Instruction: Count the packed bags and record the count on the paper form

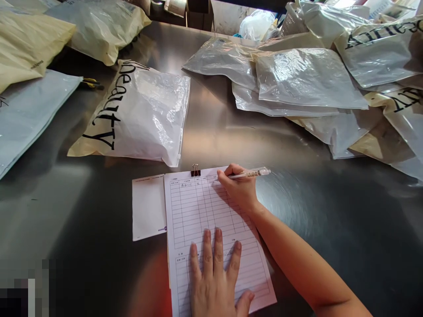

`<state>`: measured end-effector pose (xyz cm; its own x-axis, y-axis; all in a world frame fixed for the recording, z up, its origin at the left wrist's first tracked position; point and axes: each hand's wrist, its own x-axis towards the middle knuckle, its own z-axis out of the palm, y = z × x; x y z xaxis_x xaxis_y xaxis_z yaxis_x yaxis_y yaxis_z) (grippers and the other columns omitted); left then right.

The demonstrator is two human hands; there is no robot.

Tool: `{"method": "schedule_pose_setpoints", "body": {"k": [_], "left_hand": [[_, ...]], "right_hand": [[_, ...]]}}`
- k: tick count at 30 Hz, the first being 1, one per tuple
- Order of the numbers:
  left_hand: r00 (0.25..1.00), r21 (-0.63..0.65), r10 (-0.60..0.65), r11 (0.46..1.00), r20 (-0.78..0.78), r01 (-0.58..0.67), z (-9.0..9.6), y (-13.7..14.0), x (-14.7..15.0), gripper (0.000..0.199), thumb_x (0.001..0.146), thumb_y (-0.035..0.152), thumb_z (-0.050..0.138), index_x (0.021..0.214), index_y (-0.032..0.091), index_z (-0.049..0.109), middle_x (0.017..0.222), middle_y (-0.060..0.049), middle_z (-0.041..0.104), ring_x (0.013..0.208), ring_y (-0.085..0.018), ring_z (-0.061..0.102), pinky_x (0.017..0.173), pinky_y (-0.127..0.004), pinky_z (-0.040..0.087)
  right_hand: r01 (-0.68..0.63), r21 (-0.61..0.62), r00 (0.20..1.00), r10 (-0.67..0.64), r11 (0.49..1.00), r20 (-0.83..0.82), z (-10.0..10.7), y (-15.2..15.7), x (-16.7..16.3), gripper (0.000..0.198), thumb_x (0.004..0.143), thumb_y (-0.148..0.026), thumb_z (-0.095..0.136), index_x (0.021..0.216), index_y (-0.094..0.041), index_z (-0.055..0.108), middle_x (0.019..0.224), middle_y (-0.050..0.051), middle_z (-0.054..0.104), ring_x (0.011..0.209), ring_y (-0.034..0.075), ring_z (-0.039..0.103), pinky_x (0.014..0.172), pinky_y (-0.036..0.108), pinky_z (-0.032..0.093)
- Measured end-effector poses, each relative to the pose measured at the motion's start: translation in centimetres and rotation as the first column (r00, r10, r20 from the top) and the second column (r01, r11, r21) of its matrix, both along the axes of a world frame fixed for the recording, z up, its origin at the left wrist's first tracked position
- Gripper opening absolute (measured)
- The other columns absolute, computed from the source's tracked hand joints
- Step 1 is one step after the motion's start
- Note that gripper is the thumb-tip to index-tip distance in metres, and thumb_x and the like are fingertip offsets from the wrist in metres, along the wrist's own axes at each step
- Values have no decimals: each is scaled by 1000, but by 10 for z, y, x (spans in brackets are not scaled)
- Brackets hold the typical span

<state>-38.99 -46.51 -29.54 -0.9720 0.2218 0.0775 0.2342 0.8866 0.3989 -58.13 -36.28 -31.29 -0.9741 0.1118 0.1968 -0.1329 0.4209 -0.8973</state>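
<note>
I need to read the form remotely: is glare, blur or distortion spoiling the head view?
Head view: the form is sharp and evenly lit; glare streaks the steel table and the plastic bags; edges bow with wide-angle distortion; a pixelated patch covers the bottom-left corner.

White ruled form (211,220), white pen (251,173), black binder clip (195,170), cream bag (135,114) with black lettering, grey steel table (330,211).

Single head-worn view, looking forward and steeply down from close above onto steel table (330,211), near edge toward wearer, bagged packages (139,114) across far side
</note>
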Motion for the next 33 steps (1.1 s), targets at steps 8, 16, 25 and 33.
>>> {"method": "schedule_pose_setpoints", "body": {"k": [8, 16, 25, 33], "left_hand": [[1000, -4, -2, 1000, 10, 2, 0, 0, 1, 87, 73, 75, 55, 147, 36, 32, 150, -13, 28, 138, -39, 24, 107, -63, 16], [1000, -9, -4, 1000, 11, 5, 0, 0, 0, 85, 74, 74, 55, 147, 36, 33, 150, -13, 28, 137, -39, 24, 106, -63, 17], [1000, -19, -8, 1000, 12, 8, 0, -1, 0, 91, 74, 75, 54, 150, 36, 23, 150, -13, 27, 138, -40, 23, 106, -64, 18], [1000, -28, -21, 999, -1, 21, -1, -2, 1, 87, 73, 75, 55, 147, 35, 34, 150, -13, 27, 138, -39, 23, 107, -62, 15]], "right_hand": [[-32, 37, 999, 33, 999, -34, 1, -2, -1, 31, 75, -15, 61, 55, -12, 39, 50, -4, 36, 53, 9, 32, 54, 24, 28], [16, 16, 1000, -15, 1000, -12, 0, 0, 0, 32, 78, -19, 61, 55, -12, 38, 50, -3, 34, 51, 9, 31, 53, 24, 29], [-1, 57, 998, 4, 998, -57, -1, -2, 0, 31, 76, -15, 60, 55, -12, 38, 50, -3, 35, 51, 9, 31, 52, 24, 28], [107, -255, 994, -103, 961, 30, 12, 6, -2, 34, 77, -22, 65, 55, -15, 40, 51, -1, 40, 48, 10, 34, 45, 23, 29]]}}
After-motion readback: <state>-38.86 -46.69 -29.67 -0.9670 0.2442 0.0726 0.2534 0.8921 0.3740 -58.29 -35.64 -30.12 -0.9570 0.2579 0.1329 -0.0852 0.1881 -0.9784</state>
